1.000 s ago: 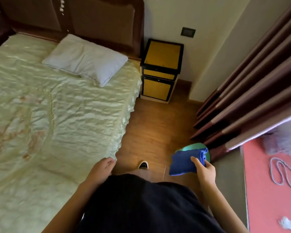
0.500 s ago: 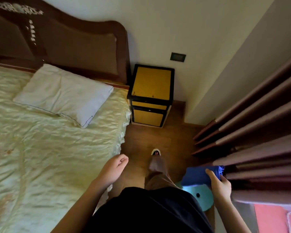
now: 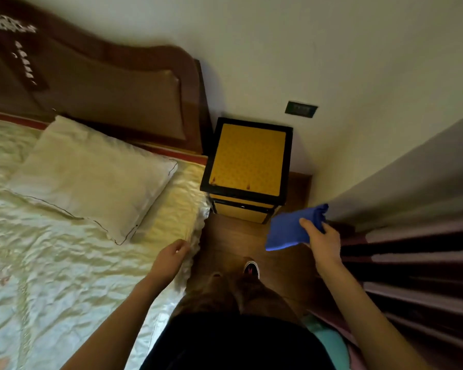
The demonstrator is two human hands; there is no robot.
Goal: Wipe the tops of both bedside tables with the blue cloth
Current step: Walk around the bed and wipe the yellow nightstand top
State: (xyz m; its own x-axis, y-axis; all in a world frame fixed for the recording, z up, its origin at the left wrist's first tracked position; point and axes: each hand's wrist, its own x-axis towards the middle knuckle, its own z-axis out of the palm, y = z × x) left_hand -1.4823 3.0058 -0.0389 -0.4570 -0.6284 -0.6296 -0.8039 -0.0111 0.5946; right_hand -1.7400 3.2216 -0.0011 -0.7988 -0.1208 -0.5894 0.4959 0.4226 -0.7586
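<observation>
A bedside table [image 3: 247,158] with a yellow top and black frame stands against the wall, right of the bed's headboard. My right hand [image 3: 321,240] grips a folded blue cloth [image 3: 289,228] in the air, just in front of and to the right of the table's lower front. My left hand [image 3: 170,259] hangs loosely curled over the bed's edge, holding nothing. Only this one bedside table is in view.
A bed [image 3: 51,263] with a cream cover and a pillow [image 3: 91,174] fills the left. Dark curtains [image 3: 417,263] hang close on the right. A narrow strip of wooden floor [image 3: 233,236] runs between them to the table. A wall socket [image 3: 301,109] sits above the table.
I have walked forward along the bed, so the bedside table is much nearer. My right hand has raised the blue cloth up and forward toward the table. The left hand swung forward.
</observation>
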